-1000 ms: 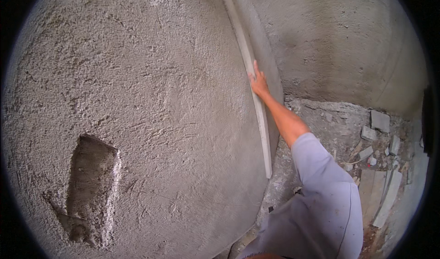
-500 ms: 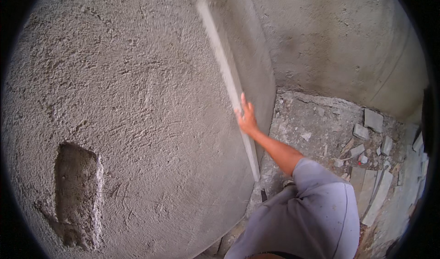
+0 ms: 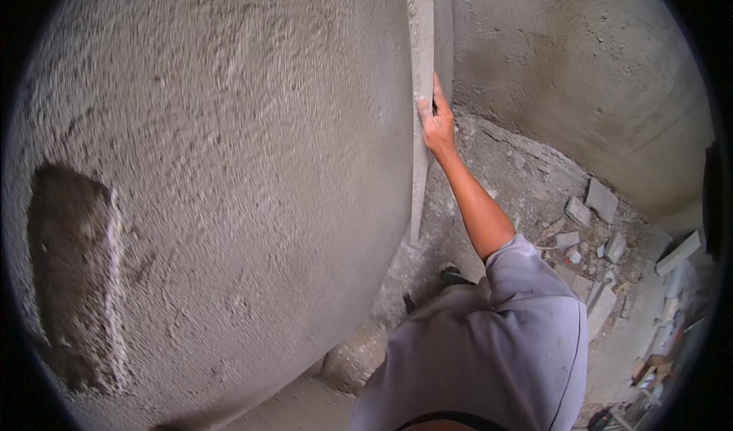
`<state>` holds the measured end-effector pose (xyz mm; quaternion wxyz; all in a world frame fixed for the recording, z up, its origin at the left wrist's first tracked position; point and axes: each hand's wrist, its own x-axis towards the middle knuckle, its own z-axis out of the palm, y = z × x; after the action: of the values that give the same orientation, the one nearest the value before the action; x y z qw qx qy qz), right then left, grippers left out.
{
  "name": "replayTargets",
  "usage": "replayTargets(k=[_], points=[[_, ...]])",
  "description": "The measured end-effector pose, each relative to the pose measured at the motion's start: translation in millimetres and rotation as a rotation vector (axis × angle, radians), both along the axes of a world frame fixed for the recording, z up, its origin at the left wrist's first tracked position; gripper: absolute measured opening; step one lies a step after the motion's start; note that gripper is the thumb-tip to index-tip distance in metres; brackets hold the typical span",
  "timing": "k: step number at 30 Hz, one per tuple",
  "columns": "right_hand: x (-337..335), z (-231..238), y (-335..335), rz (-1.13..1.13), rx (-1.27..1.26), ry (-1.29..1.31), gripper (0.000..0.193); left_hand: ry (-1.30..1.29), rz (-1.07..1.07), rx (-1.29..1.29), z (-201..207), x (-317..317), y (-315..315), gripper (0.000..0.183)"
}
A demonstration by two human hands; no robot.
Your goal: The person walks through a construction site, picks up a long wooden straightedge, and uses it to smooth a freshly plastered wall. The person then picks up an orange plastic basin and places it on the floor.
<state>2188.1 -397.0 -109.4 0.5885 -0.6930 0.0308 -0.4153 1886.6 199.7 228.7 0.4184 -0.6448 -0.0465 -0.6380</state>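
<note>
Long pale bar (image 3: 422,41) swung closer to upright since the earlier frame, grip of right hand (image 3: 439,131) clamped on it, beside rough grey wall (image 3: 267,164).

Long pale bar (image 3: 422,64) now nearly upright in view instead of left-slanted, wall recess (image 3: 70,271) farther left

No lettering, label, brand, number or sign is being shown legibly on any surface.
</note>
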Motion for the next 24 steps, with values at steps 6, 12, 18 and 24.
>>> replayTargets(k=[6, 12, 18, 24], points=[[-37.1, 6.8, -1.0, 0.112, 0.182, -0.048, 0.053, 0.009, -0.079, 0.022, -3.9, -3.6, 29.1, 0.037], [-65.8, 15.2, 27.6, 0.424, 0.606, -0.124, 0.048, 0.051, -0.146, 0.094, -20.3, -25.3, 42.0, 0.035], [-110.6, 31.5, 50.6, 0.542, 0.726, -0.108, 0.04, 0.495, -0.962, -0.559, -239.6, -74.1, -49.7, 0.025], [-129.6, 17.3, 66.3, 0.666, 0.814, -0.11, 0.043, 0.29, -0.591, -3.292, -499.4, -201.5, -119.4, 0.06]])
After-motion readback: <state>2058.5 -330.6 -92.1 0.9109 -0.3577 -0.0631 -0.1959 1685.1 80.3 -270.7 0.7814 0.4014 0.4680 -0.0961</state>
